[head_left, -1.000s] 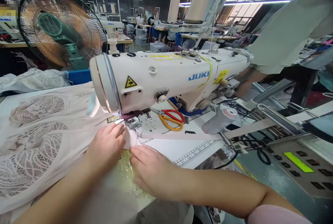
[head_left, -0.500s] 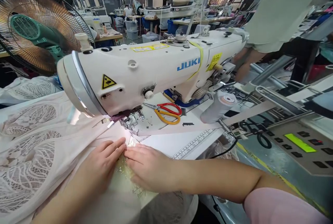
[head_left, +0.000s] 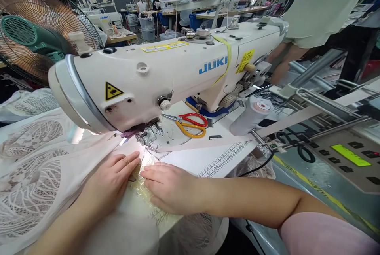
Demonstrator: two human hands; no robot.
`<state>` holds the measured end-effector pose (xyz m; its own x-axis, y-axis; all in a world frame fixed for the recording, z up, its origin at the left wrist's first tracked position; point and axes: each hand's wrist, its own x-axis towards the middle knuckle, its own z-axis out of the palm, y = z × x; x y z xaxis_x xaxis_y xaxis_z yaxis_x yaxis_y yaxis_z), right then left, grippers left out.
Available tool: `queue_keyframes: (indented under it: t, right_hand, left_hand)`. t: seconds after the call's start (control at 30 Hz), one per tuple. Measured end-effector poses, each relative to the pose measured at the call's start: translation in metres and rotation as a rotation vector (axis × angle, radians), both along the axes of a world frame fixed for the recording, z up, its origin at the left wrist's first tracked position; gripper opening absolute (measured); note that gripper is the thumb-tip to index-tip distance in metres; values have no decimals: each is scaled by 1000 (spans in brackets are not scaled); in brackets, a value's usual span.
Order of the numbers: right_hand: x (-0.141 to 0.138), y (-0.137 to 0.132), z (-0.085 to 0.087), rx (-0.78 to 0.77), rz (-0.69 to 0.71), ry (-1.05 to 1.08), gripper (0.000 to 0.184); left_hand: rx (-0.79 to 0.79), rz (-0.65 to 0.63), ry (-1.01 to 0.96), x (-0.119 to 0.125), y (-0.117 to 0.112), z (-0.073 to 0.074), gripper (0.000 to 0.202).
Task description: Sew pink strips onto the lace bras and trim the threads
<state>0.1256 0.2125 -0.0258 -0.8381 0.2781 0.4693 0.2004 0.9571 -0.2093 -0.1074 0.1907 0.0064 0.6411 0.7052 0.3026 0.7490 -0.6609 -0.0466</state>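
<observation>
The right hand (head_left: 170,187), below a pink sleeve (head_left: 314,229), lies over glossy yellowish film (head_left: 145,189) on the counter (head_left: 190,164), its fingers bent and side by side; the thumb side is hidden, so I cannot tell whether it pinches anything. Just beside it, the left hand (head_left: 109,182) rests flat on the pale fabric (head_left: 99,148), fingers extended and close together, clamped on nothing. This fabric spreads leftward across the counter, with 2 lace panels showing, and reaches under the head of the sewing machine (head_left: 175,69). It looks light, limp and soft, probably apt to slide and pucker, with the openwork lace more fragile than the plain cloth; it is best held by the plain margin near the needle area, under flat fingertips, clear of the lace. Beyond the hands, scissors (head_left: 191,126) with 1 red and 1 orange handle lie on the machine bed, near a thread cone (head_left: 251,116). Farther back stands a green-motored fan (head_left: 29,31).
</observation>
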Motion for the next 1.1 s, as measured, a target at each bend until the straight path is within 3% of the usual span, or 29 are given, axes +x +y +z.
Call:
queue_keyframes:
  t: [0.67, 1.1]
  right_hand:
    - [1, -2, 2, -75, 4, 45, 28]
    - [0, -1, -2, -45, -4, 52, 28]
  left_hand:
    - [-120, 9, 5, -14, 9, 3, 52]
    - [75, -52, 111, -17, 21, 5, 42]
